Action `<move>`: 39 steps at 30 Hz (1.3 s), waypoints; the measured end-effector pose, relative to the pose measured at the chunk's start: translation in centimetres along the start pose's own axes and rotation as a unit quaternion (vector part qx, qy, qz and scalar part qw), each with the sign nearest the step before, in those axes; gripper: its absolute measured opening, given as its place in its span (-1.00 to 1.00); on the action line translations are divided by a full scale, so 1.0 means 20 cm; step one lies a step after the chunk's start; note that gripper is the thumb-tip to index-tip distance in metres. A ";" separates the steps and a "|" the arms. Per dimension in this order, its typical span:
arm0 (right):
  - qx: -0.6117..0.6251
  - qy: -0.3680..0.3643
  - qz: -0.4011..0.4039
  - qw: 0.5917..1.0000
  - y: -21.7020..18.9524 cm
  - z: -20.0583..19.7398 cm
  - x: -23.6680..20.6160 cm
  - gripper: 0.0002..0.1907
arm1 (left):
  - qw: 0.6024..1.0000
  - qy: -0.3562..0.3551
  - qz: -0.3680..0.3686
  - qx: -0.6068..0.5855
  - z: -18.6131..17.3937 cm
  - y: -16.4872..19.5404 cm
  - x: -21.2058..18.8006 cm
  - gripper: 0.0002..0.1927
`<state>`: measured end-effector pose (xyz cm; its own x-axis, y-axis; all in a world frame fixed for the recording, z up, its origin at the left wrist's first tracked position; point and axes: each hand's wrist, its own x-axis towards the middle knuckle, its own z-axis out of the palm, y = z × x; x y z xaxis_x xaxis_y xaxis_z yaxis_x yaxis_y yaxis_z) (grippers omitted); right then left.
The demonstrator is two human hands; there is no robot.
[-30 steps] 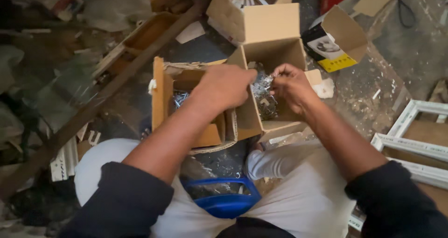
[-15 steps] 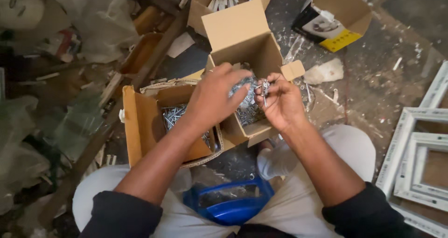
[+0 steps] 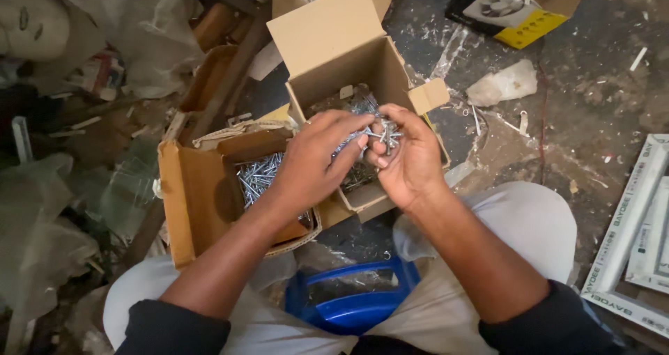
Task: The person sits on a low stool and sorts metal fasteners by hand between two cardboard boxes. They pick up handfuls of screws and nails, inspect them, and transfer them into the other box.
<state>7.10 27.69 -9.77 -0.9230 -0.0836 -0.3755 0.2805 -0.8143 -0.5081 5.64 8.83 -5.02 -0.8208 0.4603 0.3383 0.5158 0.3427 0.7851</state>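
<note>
Both hands have lifted above the open box (image 3: pixel 390 76); right hand (image 3: pixel 408 160) cups screws (image 3: pixel 385 133); left hand (image 3: pixel 317 163) pinches at them, sorting underway.

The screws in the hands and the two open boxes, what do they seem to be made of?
The screws look like bright silvery metal, likely plated steel: they glint. The two open boxes look like plain brown corrugated cardboard, matt, with folded flaps. Both hands hold the screws.
</note>
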 end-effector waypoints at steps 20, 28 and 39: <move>-0.075 0.013 0.029 0.997 0.01 0.05 -0.02 -0.81 | 0.928 0.049 -0.148 -0.337 0.03 -0.12 -0.03 -0.77; -0.152 0.008 0.044 0.987 0.02 0.08 -0.05 -0.76 | 0.932 0.041 -0.154 -0.325 0.02 -0.15 -0.03 -0.84; -0.044 0.018 0.001 0.999 -0.01 0.07 -0.04 -0.53 | 0.966 -0.204 -0.076 0.140 -0.48 -0.10 -0.04 -0.81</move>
<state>7.37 27.08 -8.35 -0.9132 -0.0633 -0.4026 0.3054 -0.7603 -0.5734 2.93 -0.12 -1.82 -0.7568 0.6520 -0.0463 0.4907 0.6136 0.6187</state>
